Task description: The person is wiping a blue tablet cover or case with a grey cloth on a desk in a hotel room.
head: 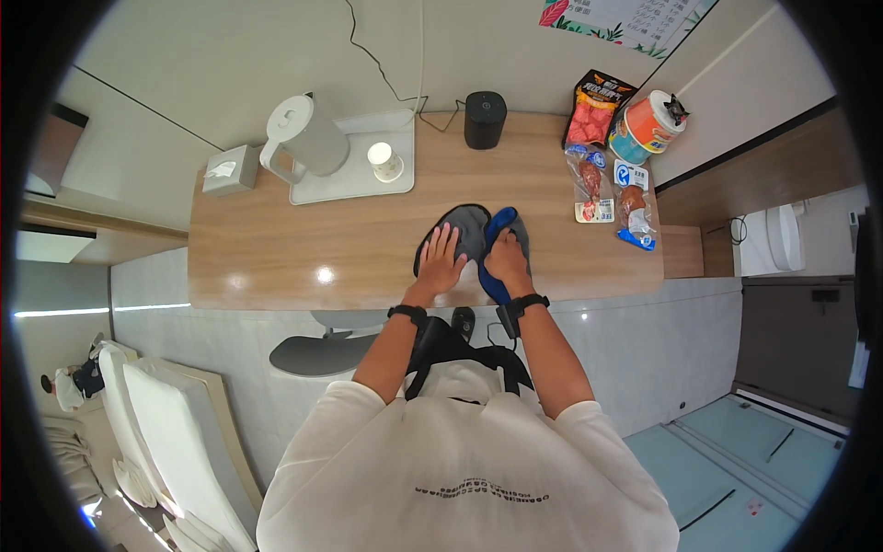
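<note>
Two grey fabric pieces, apparently a pair of slippers, lie side by side near the front edge of the wooden desk (310,234). My left hand (440,261) rests flat, fingers apart, on the dark-edged grey slipper (471,224). To its right, my right hand (508,262) has its fingers curled into the blue-lined slipper (491,284), gripping it; the fingertips are hidden. The two slippers touch or nearly touch at their upper parts.
Behind stand a white kettle (310,134) and paper cups (385,162) on a white tray (352,193), a tissue box (231,170) and a black speaker (485,121). Packaged snacks (590,183) lie at right. A grey chair (324,355) is below the desk; another person (72,386) is far left.
</note>
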